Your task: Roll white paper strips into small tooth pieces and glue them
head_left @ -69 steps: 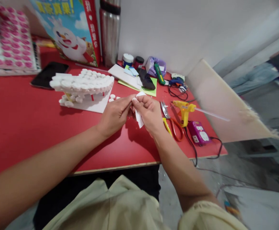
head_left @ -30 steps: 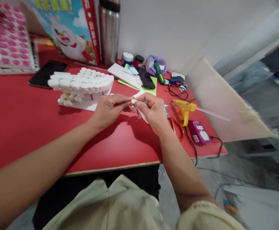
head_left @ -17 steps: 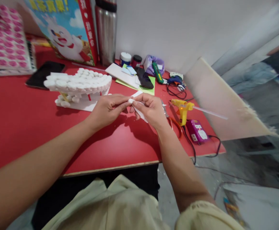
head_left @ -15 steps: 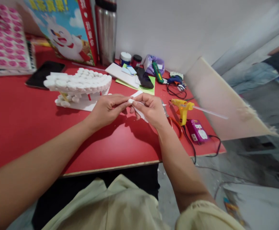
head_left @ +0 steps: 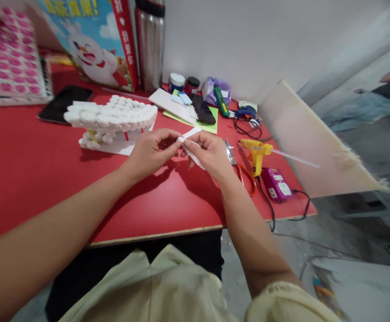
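Observation:
Above the red table my two hands meet at a white paper strip [head_left: 192,131]. A small rounded white end [head_left: 181,139] of it shows between the fingertips. My right hand [head_left: 212,154] pinches the strip between thumb and fingers, and a loose part hangs under the palm. My left hand [head_left: 153,150] is closed, thumb and forefinger tips at the rounded end; the contact is partly hidden. Just beyond the left hand stands a white model [head_left: 111,115] made of many small rounded pieces, with red and yellow supports on a white base.
Scissors [head_left: 246,179] with orange handles lie right of my right hand. Beyond are a yellow glue gun [head_left: 257,154] and a purple power socket [head_left: 277,184] with cables. A steel bottle [head_left: 150,49], a picture box [head_left: 94,44] and a phone [head_left: 64,103] stand or lie behind.
The view has shifted slightly, and more of the scissors shows beside my right hand. My left fingers have changed their pose a little at the strip's end. The right hand still grips the strip.

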Motion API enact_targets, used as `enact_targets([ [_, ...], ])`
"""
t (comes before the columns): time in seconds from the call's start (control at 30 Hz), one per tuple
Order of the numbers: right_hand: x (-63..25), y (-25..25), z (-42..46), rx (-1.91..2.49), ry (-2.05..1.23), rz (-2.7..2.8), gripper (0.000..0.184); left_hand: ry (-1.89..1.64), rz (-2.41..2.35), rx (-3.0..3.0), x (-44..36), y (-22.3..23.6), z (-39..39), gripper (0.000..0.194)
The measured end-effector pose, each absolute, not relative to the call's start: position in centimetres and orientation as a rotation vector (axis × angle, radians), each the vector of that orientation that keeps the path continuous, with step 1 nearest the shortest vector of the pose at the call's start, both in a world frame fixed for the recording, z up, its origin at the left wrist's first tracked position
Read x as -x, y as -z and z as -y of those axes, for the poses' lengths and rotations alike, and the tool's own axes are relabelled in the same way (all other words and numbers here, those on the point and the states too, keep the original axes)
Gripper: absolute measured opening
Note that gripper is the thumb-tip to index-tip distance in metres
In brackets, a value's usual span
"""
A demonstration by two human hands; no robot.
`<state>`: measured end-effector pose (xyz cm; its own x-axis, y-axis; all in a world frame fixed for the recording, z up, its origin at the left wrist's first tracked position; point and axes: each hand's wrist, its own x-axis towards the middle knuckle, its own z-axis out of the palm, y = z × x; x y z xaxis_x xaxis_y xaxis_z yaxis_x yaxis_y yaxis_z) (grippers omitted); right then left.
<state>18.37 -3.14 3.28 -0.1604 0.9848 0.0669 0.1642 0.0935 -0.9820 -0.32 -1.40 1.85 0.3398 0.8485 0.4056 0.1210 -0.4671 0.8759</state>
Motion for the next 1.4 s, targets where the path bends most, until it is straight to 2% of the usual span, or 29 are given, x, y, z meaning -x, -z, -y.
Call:
enact_targets([
  [0.2,-18.1,-2.9,3.3,1.218,-0.88,1.594,0.021,-1.199,-0.8,-1.669,-0.1,-1.1,1.1,0.039],
  [0.57,-18.6,-3.4,4.2,1.187,-0.547,1.894,0.015,-1.204,-0.765,-1.539,0.6,-1.2,0.6,0.014],
  [0.7,-18.9,-3.5,4.2,1.161,-0.443,2.006,0.014,-1.149,-0.819,-1.548,0.9,-0.9,0.4,0.017],
  [0.9,-18.9,-3.8,4.2,1.161,-0.478,2.033,0.014,-1.104,-0.84,-1.543,1.0,-0.7,0.4,0.021],
  [1.07,-18.5,-3.5,3.9,1.254,-0.536,1.943,0.024,-1.158,-0.818,-1.532,0.7,-0.7,0.4,0.016],
  [1.27,-17.5,-2.6,3.9,1.395,-0.245,1.931,0.015,-1.136,-0.865,-1.392,-0.2,-0.5,0.8,0.027],
  [1.33,-17.4,-2.6,3.9,1.397,-0.382,1.848,0.02,-1.131,-0.87,-1.37,-0.3,-0.6,0.8,0.03],
  [1.4,-17.5,-3.0,3.9,1.335,-0.759,1.672,0.029,-1.095,-0.848,-1.381,0.0,-1.0,0.7,0.03],
])
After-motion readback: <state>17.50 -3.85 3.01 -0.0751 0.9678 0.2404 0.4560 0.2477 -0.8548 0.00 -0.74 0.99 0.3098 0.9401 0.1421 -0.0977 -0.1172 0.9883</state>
